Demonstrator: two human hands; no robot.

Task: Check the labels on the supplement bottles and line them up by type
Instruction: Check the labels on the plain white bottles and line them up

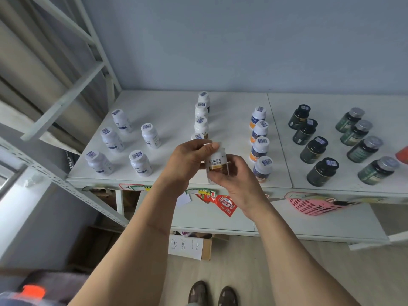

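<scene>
A white bottle with a gold-banded label (216, 161) is held up over the table's front edge, label facing me. My left hand (188, 161) grips its cap end and my right hand (235, 181) holds its base. Behind it runs a column of matching white bottles (201, 125). Loose white bottles with blue print (150, 135) stand at the left. A column of white-capped blue and orange bottles (260, 149) stands right of centre. Further right are black bottles (313, 149) and dark green bottles with grey caps (364, 149).
The white table (176, 107) stands against a pale blue wall. A metal ladder frame (72, 85) rises at the left. A pink basket (313, 205) sits on the lower shelf, and a cardboard box (205, 248) lies beneath. A red object (403, 154) shows at the right edge.
</scene>
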